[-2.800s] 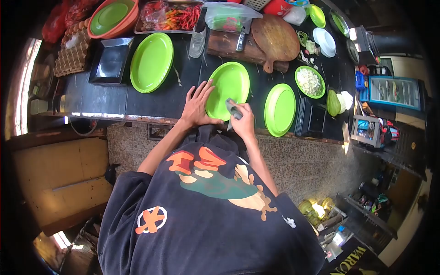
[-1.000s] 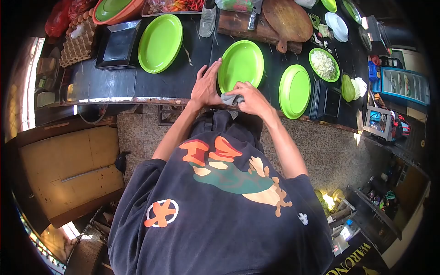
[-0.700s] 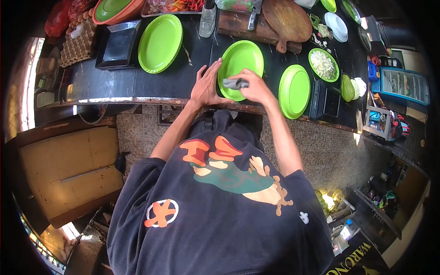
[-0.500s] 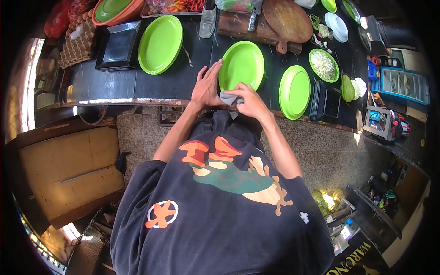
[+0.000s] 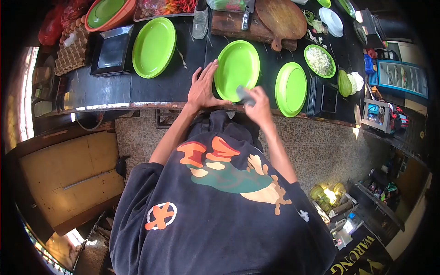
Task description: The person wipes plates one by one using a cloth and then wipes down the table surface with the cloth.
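A green oval plate (image 5: pixel 236 64) lies in front of me near the table's front edge. My left hand (image 5: pixel 202 88) rests along its left side, fingers stretched out and thumb near the lower rim. My right hand (image 5: pixel 259 107) is closed around a grey cloth (image 5: pixel 245 95), which is at the plate's lower right rim and slightly blurred. To the right lies another green oval plate (image 5: pixel 291 89), apparently bottom up. A further green plate (image 5: pixel 154 48) is to the left, apart from my hands.
Black square dishes (image 5: pixel 112 50) and an egg tray (image 5: pixel 72 51) stand at left. Behind are a wooden board (image 5: pixel 280 20), a knife (image 5: pixel 246 19) and a glass (image 5: pixel 200 23). A bowl of chopped white vegetable (image 5: pixel 320 62), black trays (image 5: pixel 324 97) and a green chayote (image 5: pixel 344 83) are at right.
My right hand has moved right with the cloth, from the plate's lower left to its lower right rim. My left hand stays by the left side; the whole view has shifted slightly.
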A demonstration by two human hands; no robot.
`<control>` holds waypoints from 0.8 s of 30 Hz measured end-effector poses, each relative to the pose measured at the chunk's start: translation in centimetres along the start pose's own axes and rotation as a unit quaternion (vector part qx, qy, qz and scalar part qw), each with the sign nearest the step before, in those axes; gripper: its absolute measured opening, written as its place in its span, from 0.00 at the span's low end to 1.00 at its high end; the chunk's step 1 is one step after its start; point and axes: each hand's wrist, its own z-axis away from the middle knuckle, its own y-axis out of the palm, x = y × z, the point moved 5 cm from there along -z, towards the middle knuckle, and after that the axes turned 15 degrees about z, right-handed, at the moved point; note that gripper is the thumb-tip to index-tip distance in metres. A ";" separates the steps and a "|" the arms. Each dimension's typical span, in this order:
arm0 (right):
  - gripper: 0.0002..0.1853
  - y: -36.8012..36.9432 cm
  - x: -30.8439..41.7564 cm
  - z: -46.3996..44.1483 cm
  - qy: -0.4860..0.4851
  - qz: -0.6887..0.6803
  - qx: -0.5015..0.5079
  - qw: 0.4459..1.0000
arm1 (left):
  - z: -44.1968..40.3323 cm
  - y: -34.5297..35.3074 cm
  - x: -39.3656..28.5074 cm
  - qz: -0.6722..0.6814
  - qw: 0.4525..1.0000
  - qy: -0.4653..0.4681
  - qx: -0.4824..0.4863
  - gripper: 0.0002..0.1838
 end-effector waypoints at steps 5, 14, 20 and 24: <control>0.20 1.0 0.6 -1.1 -0.030 -0.130 0.058 0.989 | -0.2 -0.3 0.1 0.015 1.000 -0.016 0.014 0.82; 0.32 4.8 0.9 -12.7 0.033 -0.064 -0.051 0.996 | 0.0 -0.3 0.3 0.045 0.999 -0.008 0.004 0.82; 0.32 5.9 2.1 -5.7 -0.045 -0.056 0.096 0.993 | -0.1 -0.3 0.7 0.043 0.999 -0.027 0.009 0.82; 0.27 2.6 0.4 -6.8 -0.046 -0.080 0.210 0.973 | -0.4 -0.5 -0.1 0.030 0.999 -0.033 0.024 0.82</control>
